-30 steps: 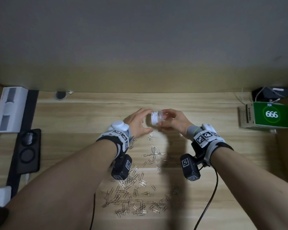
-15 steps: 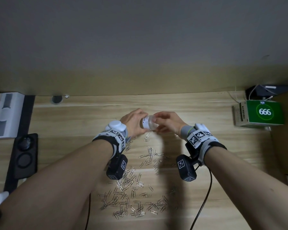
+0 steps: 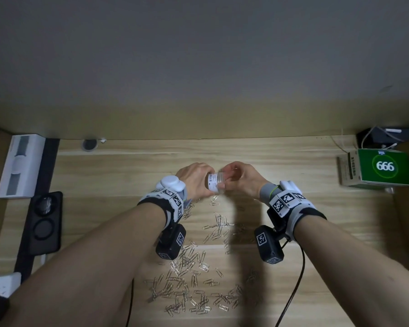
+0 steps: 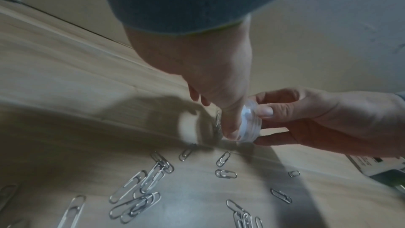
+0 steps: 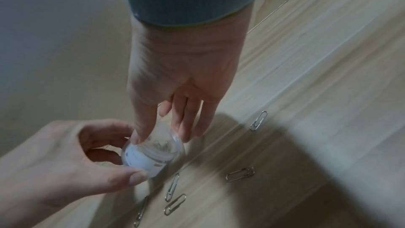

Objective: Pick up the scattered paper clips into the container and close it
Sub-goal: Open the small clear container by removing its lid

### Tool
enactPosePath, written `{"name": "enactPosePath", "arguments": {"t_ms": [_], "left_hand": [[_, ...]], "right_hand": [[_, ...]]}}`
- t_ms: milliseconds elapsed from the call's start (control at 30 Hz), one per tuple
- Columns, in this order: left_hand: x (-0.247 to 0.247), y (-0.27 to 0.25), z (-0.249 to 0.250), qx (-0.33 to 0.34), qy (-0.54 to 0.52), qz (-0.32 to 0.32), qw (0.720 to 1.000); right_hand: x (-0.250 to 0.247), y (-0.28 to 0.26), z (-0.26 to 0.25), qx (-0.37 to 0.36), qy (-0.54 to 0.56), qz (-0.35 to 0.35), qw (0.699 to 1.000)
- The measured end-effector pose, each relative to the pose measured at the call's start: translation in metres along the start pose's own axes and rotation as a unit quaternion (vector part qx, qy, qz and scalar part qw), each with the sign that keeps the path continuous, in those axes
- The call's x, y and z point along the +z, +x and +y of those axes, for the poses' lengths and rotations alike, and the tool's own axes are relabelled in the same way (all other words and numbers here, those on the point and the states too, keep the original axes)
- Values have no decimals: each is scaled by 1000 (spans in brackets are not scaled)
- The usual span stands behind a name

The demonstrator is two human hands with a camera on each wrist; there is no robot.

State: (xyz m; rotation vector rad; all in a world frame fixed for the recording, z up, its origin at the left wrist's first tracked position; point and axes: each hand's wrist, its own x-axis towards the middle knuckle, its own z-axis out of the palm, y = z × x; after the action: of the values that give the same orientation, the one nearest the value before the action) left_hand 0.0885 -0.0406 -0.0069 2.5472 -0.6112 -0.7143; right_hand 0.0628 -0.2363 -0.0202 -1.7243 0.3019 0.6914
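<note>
Your left hand [image 3: 194, 179] and right hand [image 3: 242, 180] both gripped small clear container [image 3: 216, 182], held above counter [image 3: 128, 175] near centre. Left fingers [image 5: 136, 179] curled round labelled end; right fingers [image 4: 266, 112] clamped on other end. Container lay sideways between your hands. Paper clips [image 3: 191, 277] scattered on counter, toward 6 o'clock from container. Green box [image 3: 383, 167] at 3 o'clock.

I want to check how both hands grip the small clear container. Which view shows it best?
The right wrist view: the clear container is large there, pinched by the left hand and the right hand. The left wrist view shows it mostly hidden behind the left thumb. The head view shows it small between the hands.
</note>
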Motion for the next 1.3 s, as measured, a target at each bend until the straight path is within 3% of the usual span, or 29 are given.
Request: {"name": "enactPosePath", "arguments": {"t_ms": [400,700,967,1300], "left_hand": [[2,5,4,-6,0,-1,1000],[7,-3,-7,-9,-35,29,999],[8,-1,-8,-16,-31,31,999],[11,-5,-27,-48,-72,38,995]], "right_hand": [[-4,12,15,-20,31,5,999],[1,12,-3,69,-111,-11,991],[5,20,5,83,-14,-14,996],[21,18,-13,-54,-106,-24,993]]}}
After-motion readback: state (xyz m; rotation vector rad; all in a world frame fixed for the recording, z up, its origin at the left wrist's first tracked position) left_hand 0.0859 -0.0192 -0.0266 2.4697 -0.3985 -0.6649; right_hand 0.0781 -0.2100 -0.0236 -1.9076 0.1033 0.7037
